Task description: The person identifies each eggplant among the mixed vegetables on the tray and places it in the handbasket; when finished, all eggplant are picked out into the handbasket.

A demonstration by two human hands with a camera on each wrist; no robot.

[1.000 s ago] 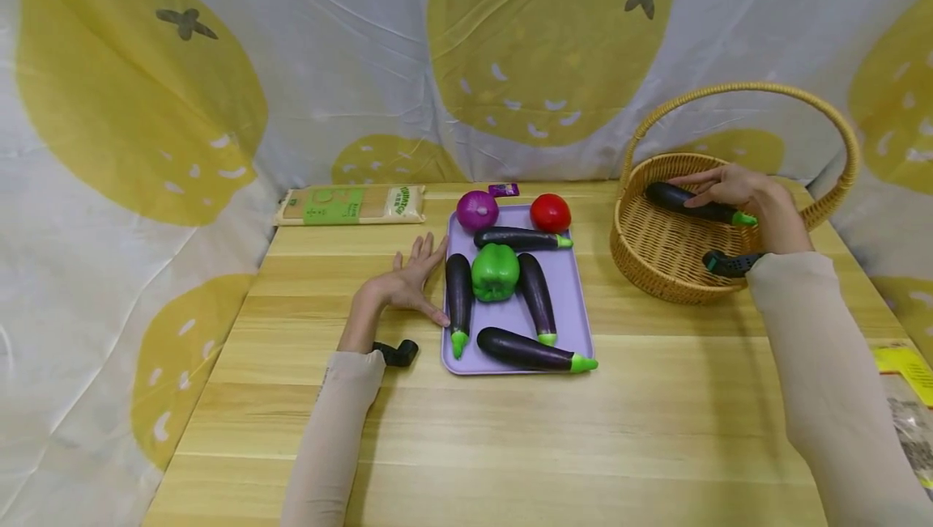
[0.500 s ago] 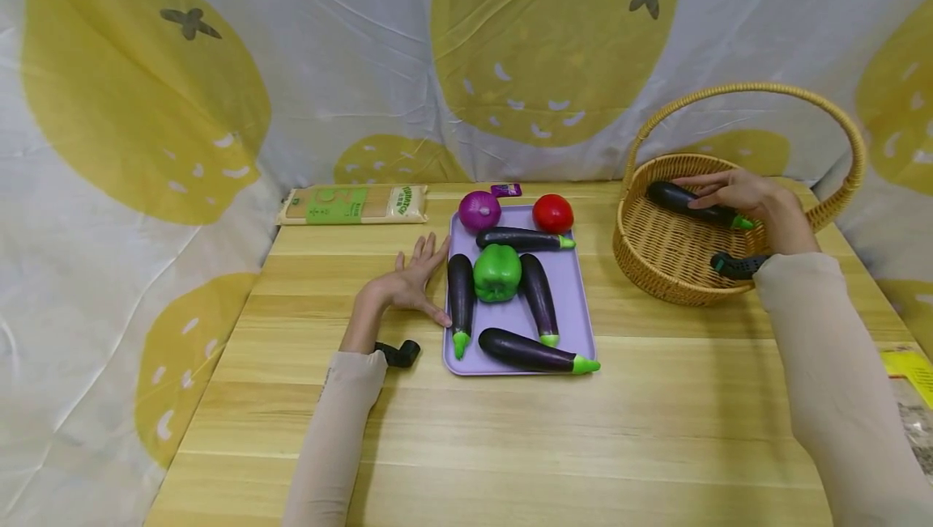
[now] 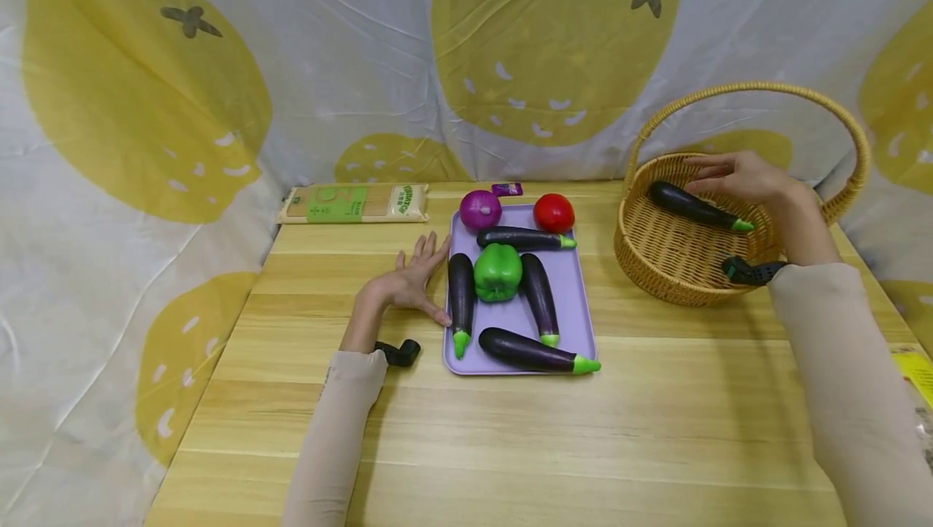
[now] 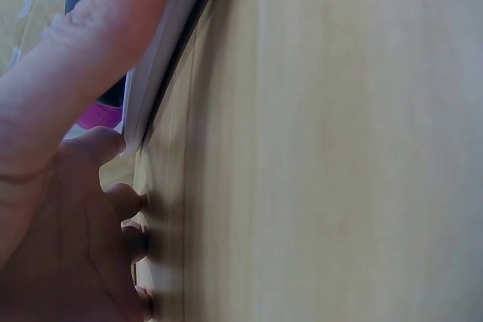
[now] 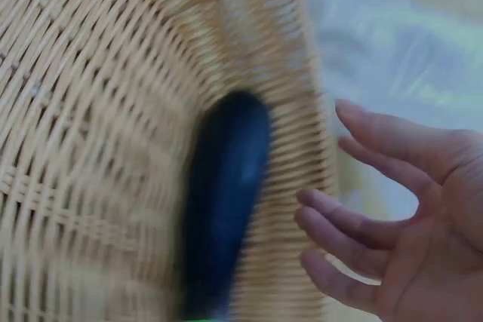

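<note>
In the wicker basket [image 3: 659, 269] lies an eggplant [image 3: 692, 207], its green stem toward the right. Just above it is my right hand [image 3: 751, 179]; the right wrist view shows the fingers [image 5: 339, 224] apart from the eggplant [image 5: 226, 194], holding nothing. My left hand [image 3: 408, 280] is spread on the table, thumb and index finger touching the left rim of the lilac tray [image 3: 576, 300]. On that tray are several eggplants [image 3: 528, 350], a green bell pepper [image 3: 498, 272], a purple onion [image 3: 479, 210] and a red tomato [image 3: 554, 213].
A pack of noodles [image 3: 355, 203] lies at the back left of the table. Behind the tray is a small purple packet [image 3: 506, 189]. The basket's tall handle [image 3: 751, 87] arches over it. A yellow-labelled bag [image 3: 914, 373] shows at the right edge.
My right hand has let go of the eggplant, leaving it in the basket, and has lifted a little up and to the right. My left hand stays at the tray.
</note>
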